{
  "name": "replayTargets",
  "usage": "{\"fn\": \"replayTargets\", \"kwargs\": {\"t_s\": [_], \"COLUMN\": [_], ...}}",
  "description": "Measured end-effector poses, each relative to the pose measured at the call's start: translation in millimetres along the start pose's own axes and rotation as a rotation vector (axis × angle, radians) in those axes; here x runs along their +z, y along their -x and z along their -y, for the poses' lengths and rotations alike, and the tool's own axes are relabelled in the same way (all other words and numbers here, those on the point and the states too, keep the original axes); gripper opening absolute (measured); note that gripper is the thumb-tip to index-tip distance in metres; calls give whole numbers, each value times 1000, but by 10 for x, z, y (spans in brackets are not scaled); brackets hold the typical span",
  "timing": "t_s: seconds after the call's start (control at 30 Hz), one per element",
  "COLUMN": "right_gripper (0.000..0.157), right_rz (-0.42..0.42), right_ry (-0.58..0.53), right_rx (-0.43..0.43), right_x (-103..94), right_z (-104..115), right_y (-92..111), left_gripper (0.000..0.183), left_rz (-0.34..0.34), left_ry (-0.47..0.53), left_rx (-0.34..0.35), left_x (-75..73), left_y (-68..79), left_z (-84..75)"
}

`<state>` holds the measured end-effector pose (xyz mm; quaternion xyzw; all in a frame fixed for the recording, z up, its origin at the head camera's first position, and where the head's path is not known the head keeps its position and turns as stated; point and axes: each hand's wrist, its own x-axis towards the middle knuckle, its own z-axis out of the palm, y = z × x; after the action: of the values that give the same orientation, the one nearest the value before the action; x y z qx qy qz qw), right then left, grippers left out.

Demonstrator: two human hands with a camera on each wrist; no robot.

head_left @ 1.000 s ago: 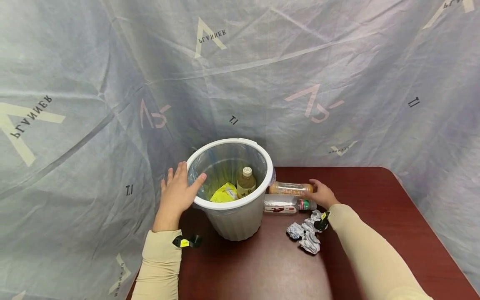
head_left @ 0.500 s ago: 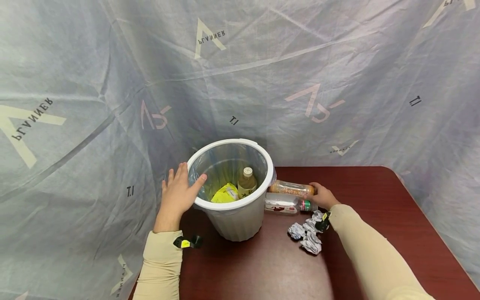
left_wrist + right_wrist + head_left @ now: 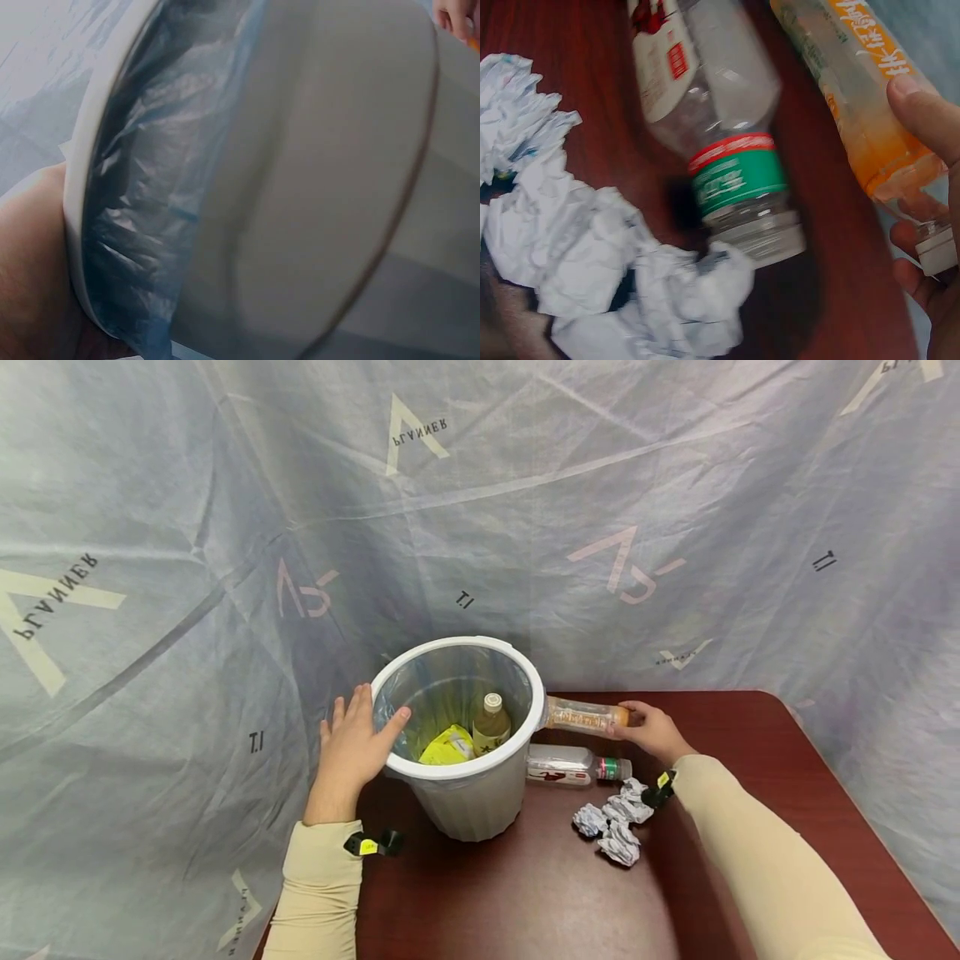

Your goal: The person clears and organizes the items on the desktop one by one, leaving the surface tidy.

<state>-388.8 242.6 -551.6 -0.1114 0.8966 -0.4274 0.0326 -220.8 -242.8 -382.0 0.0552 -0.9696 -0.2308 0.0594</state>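
Note:
A white-rimmed trash can (image 3: 468, 806) with a clear bluish liner (image 3: 161, 180) stands on the table. My left hand (image 3: 352, 756) rests against its left rim, fingers straight and spread, thumb lying across the edge. With my right hand (image 3: 652, 727) I grip a plastic bottle with an orange label (image 3: 581, 716) near its neck and white cap (image 3: 937, 251). That bottle is held nearly level beside the can's right rim, its far end overlapped by the liner's edge. Just below it lies a clear bottle with a green neck band (image 3: 562, 766).
Inside the can are a brown bottle with a white cap (image 3: 492, 722) and a yellow wrapper (image 3: 447, 746). Several crumpled paper balls (image 3: 618, 843) lie on the dark red table (image 3: 735, 777), near my right wrist. A grey printed curtain (image 3: 480, 527) hangs behind and along the left.
My right hand has lifted the orange-labelled bottle up and away from the clear bottle beneath it. The left hand stays in place at the rim.

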Motion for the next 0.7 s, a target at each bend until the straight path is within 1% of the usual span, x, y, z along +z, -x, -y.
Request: {"fn": "replayTargets", "kwargs": {"t_s": [0.3,0.47,0.57,0.7], "right_gripper": [80,77,77,79], "right_rz": [-21,-40,-52,-87], "right_ry": [34,62,86,115], "right_rx": [-11,-51,-78,-92], "right_x": [-317,-491,-590,-706], "right_z": [337,541,656,828], "right_y": [-5,-7,-9,-11], "left_gripper": [101,102,103,103], "left_rz": [-2,4,9,16], "left_ry": [-1,3,2,1], "left_rx": [9,4,2,0], "left_x": [-3,1,-4,-15], "left_y": [-5,-13,-11,2], "left_z": [-11,-4,-1,-3]}}
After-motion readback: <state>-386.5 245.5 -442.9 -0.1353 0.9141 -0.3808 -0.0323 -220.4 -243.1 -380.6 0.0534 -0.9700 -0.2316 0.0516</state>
